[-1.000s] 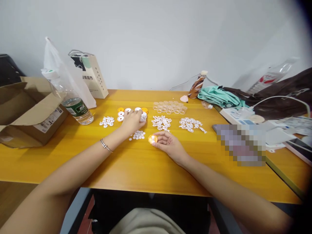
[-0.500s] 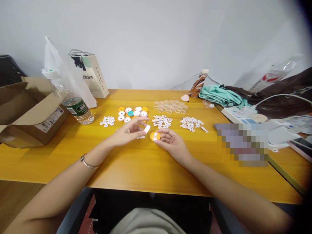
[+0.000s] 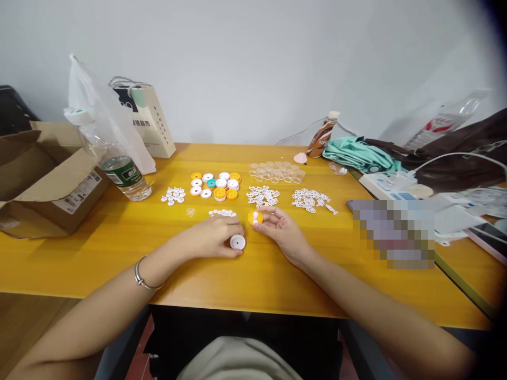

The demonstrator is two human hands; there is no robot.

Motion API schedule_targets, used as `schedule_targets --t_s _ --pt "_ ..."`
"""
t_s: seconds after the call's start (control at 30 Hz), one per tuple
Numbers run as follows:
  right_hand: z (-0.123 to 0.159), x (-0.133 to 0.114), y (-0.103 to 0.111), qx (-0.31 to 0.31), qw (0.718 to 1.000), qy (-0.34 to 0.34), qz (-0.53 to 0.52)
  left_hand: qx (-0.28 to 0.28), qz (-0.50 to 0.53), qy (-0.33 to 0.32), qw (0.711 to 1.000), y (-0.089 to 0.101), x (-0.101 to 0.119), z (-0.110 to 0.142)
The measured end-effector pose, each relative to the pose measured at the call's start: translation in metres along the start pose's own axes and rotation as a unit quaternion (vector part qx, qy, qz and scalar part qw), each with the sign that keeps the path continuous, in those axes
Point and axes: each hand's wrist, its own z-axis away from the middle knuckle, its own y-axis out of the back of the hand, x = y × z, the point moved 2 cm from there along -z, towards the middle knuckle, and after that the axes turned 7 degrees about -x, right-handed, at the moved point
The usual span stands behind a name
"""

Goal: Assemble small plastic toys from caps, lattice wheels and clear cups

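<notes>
A white round plastic piece with a raised rim and a small central hole (image 3: pixel 238 242) is between the fingers and thumb of my left hand (image 3: pixel 216 236), low over the table. My right hand (image 3: pixel 283 232) pinches an orange round plastic piece (image 3: pixel 251 215) by its edge, and small white parts lie inside it. Just behind my left hand is a row of small white round pieces (image 3: pixel 224 212). Farther back sit several white, orange and teal discs (image 3: pixel 219 193), some of them stacked. White openwork pieces (image 3: pixel 262 196) lie behind my right hand.
Clear rings (image 3: pixel 277 172), more openwork pieces (image 3: pixel 311 199) and white stemmed pieces (image 3: pixel 173 196) lie in groups. At left stand a cardboard box (image 3: pixel 75 195) and a water bottle (image 3: pixel 125 174). A drink bottle (image 3: pixel 322 136), green cloth (image 3: pixel 362 153) and power strip (image 3: pixel 380 184) are at right.
My left hand has moved down and nearer with the white piece, which now shows its round face. My right hand stays almost in place with the orange piece, whose inside faces me more.
</notes>
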Motion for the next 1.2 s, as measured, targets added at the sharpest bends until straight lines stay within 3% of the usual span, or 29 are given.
schedule_targets --t_s 0.23,0.47,0.73,0.9,1.03,1.2 --pt "-0.001 0.004 -0.003 -0.023 0.999 -0.011 -0.039 0.18 0.008 0.063 0.982 0.003 0.011 -0.008" --pt "0.001 0.005 -0.005 -0.02 0.994 -0.048 -0.1 0.164 0.084 0.052 0.982 -0.008 0.005 -0.015" --pt "-0.001 0.008 -0.002 0.021 0.991 -0.072 -0.109 0.16 0.098 0.032 0.982 -0.009 0.007 -0.016" --pt "0.0 0.008 -0.006 0.041 0.992 -0.063 -0.099 0.202 0.016 0.082 0.976 -0.012 0.01 -0.017" --pt "0.004 0.009 -0.011 0.068 0.993 -0.044 -0.087 0.202 -0.061 0.135 0.968 -0.015 0.009 -0.018" --pt "0.005 0.009 -0.016 0.091 0.994 0.003 -0.059 0.202 -0.042 0.162 0.965 -0.012 0.009 -0.018"
